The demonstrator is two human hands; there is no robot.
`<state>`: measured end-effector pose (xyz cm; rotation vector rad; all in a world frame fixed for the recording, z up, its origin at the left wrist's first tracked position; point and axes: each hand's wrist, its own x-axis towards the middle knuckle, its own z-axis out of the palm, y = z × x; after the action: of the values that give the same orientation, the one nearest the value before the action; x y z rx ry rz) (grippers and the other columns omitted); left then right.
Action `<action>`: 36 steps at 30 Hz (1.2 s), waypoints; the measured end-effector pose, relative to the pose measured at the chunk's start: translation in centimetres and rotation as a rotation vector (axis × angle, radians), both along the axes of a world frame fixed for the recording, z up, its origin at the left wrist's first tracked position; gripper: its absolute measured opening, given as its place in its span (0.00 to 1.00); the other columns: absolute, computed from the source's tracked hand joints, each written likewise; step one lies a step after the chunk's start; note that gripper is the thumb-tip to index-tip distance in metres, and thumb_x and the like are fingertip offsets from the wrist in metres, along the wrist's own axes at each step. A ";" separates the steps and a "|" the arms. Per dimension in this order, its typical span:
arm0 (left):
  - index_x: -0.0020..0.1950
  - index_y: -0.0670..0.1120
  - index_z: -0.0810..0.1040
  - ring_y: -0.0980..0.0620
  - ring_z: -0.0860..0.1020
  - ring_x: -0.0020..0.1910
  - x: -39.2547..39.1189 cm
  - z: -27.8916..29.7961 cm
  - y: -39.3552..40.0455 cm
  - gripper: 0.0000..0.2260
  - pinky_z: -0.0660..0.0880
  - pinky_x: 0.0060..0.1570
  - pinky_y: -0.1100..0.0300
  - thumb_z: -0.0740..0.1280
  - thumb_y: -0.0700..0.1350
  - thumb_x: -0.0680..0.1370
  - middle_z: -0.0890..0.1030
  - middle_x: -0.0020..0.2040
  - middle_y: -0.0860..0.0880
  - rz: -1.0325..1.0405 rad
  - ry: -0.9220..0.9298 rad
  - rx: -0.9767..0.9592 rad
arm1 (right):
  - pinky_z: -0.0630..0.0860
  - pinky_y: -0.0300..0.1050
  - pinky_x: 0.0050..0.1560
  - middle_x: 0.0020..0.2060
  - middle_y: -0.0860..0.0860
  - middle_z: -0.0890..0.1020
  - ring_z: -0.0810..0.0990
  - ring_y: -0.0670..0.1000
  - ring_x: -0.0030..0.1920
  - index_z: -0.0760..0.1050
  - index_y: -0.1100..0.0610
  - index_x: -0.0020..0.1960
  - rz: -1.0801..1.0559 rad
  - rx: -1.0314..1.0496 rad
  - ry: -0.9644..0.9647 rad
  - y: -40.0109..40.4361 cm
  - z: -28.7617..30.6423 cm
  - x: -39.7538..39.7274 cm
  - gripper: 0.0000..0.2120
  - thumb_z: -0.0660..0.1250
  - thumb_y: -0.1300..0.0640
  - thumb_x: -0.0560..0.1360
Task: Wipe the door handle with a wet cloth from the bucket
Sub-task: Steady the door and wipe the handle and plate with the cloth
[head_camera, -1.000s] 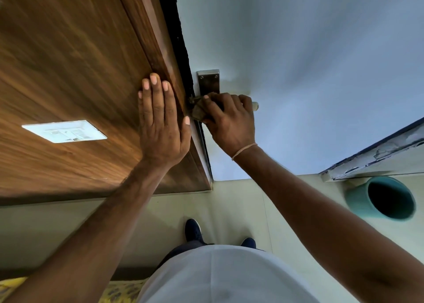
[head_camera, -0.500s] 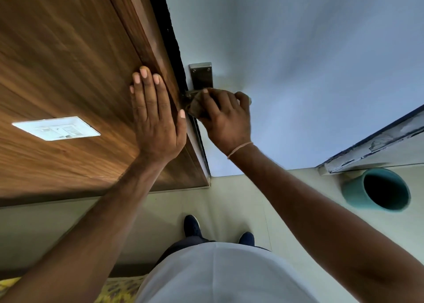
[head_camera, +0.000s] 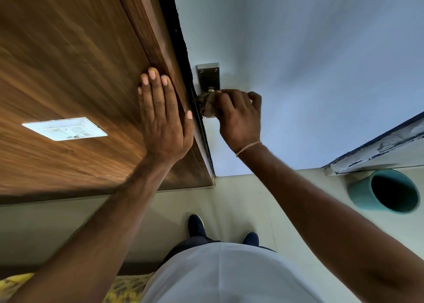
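Right hand on the handle with the cloth, left hand flat on the wood

So, looking down from the head camera, the right hand [head_camera: 238,116] was closed around a bunched-up brownish cloth [head_camera: 207,106] and had it pressed against the door handle [head_camera: 202,99], right at the base of the metal plate [head_camera: 209,77]. The fingers were curled over the top, so most of the lever was hidden; only a bit of dark metal poked out to the left of the cloth. Couldn't tell from the picture whether the cloth was wet. A thin band [head_camera: 249,147] sat around that wrist.

The left hand [head_camera: 164,116] wasn't holding anything. It lay open and flat, fingers together and pointing up, palm against the brown wooden panel [head_camera: 68,61], with the thumb spread toward the door edge, just beside the handle.

The handle was mounted on the pale blue-grey door [head_camera: 309,73], close to its edge, beside the dark gap [head_camera: 176,27] between door and wood.

A white switch plate [head_camera: 65,128] was set into the wood, well to the left of the flat hand.

The teal bucket [head_camera: 385,191] stood on the pale floor [head_camera: 229,199] off to the right, well apart from both hands, its inside too dark to see into. Down low you could see two dark shoes [head_camera: 196,225] and a light shirt [head_camera: 224,275].
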<state>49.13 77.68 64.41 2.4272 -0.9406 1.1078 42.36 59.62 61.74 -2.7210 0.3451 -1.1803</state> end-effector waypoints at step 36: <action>0.84 0.33 0.55 0.30 0.59 0.83 0.2 0.0 0.5 0.32 0.57 0.84 0.37 0.59 0.50 0.85 0.62 0.82 0.28 -0.039 0.004 0.019 | 0.83 0.51 0.48 0.40 0.45 0.85 0.84 0.45 0.40 0.78 0.50 0.51 -0.219 1.033 -0.056 1.8 1.0 -3.5 0.10 0.74 0.48 0.74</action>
<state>49.28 78.14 64.43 2.4143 -0.9971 1.0844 38.83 61.39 62.71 -1.7677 0.9449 -0.7715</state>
